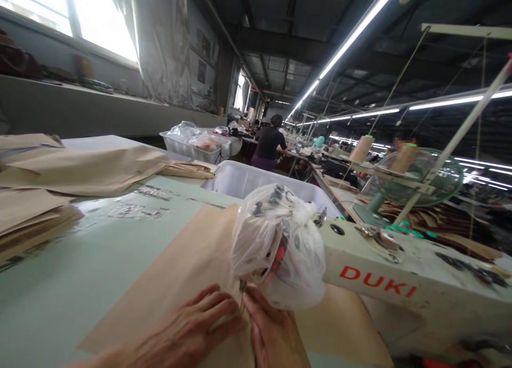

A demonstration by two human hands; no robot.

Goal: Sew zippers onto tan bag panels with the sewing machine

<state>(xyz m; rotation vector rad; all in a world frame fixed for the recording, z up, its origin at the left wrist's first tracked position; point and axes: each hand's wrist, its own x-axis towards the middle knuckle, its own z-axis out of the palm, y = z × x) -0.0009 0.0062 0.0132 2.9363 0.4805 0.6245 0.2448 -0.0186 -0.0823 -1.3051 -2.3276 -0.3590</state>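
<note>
Both hands press tan fabric flat at the needle of a DUKI sewing machine.

The left hand (188, 328) lies open, fingers spread, on the tan fabric panel (188, 266); the right hand (274, 333) rests beside it, fingers together, pinning the edge under the plastic-wrapped sewing machine head (280, 245). The panel lies on the pale green table (80, 266), light, limp and likely to slide, so it seems best held by flat palms close to the needle. More cut pieces (72, 170) are stacked far left.
</note>
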